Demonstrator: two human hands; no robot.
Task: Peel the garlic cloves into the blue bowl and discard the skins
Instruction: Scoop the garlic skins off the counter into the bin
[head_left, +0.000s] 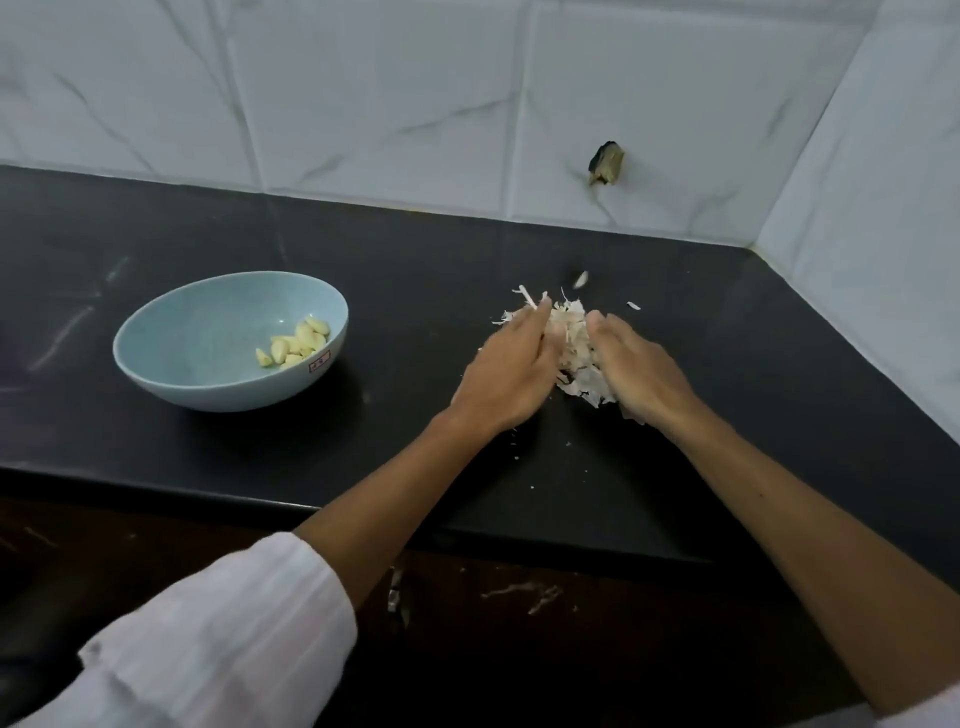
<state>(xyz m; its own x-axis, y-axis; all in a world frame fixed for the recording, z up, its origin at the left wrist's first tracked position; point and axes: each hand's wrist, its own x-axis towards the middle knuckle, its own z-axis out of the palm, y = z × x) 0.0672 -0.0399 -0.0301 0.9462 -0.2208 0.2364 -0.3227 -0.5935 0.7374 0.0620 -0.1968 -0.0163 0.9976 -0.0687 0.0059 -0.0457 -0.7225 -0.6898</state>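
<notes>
- A pale blue, shallow ceramic bowl (192, 338) sits upright on the black stone bench (363, 249); a small red-edged label (319, 361) is on its right outer wall.
- Peeled, pale yellow garlic cloves (297, 344) lie heaped inside the bowl, against its right wall.
- The left hand (511, 374), its arm in a rolled white sleeve (208, 639), is well right of the bowl. It is held wide, fingers nearly straight, and presses against the left side of the skins.
- A loose pile of papery white garlic skins (569, 332) lies on the bench between the two hands, well apart from the bowl.
- The right hand (639, 374), farthest from the bowl, is loosely spread and touches the pile's right side.
- One stray whitish piece (581, 279) lies just behind the pile.
</notes>
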